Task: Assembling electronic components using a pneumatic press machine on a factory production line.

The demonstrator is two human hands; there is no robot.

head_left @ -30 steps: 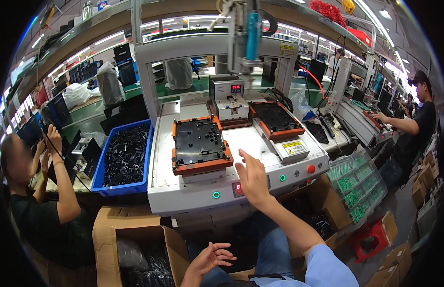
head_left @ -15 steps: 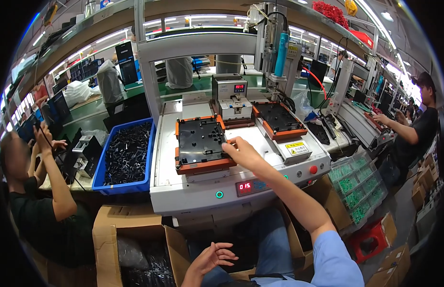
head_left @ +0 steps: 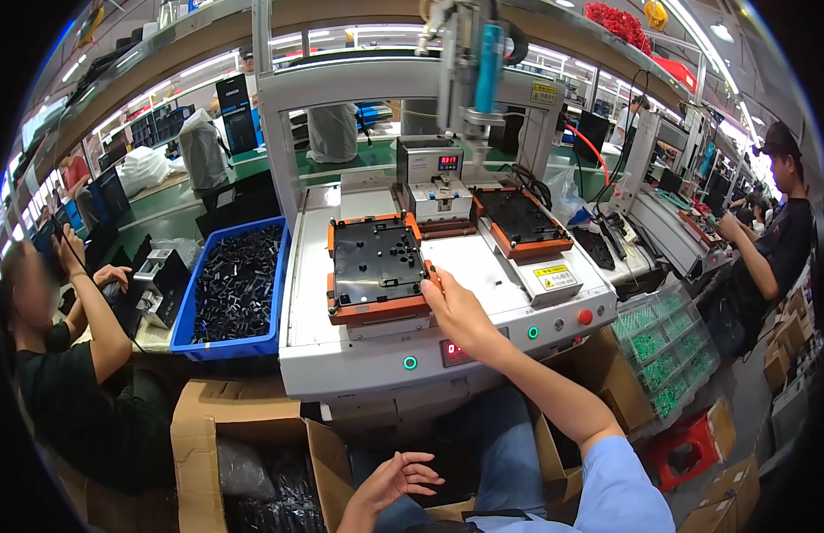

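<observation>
My right hand [head_left: 458,309] grips the right edge of an orange-framed fixture [head_left: 381,312], fingers together along its side; some fingertips are hidden. A flat black plastic panel [head_left: 367,264] with small raised parts lies in that fixture. My left hand [head_left: 401,480] hangs above my lap, fingers loosely apart and holding nothing. A second orange fixture [head_left: 532,245] with a similar black panel [head_left: 521,216] sits to the right on the white machine [head_left: 341,360]. Above and between the fixtures is the machine's blue cylindrical tool head [head_left: 488,71], blurred by motion.
A blue bin [head_left: 225,348] of small black parts stands left of the machine. An open carton [head_left: 194,435] is below it. A divided clear tray [head_left: 665,351] of green parts and a red stool [head_left: 683,451] stand right. People work at left and right.
The blue tool head has moved left, away from the right fixture. My right hand has shifted slightly right and down, from the panel's edge to the fixture's side. My left hand stays put.
</observation>
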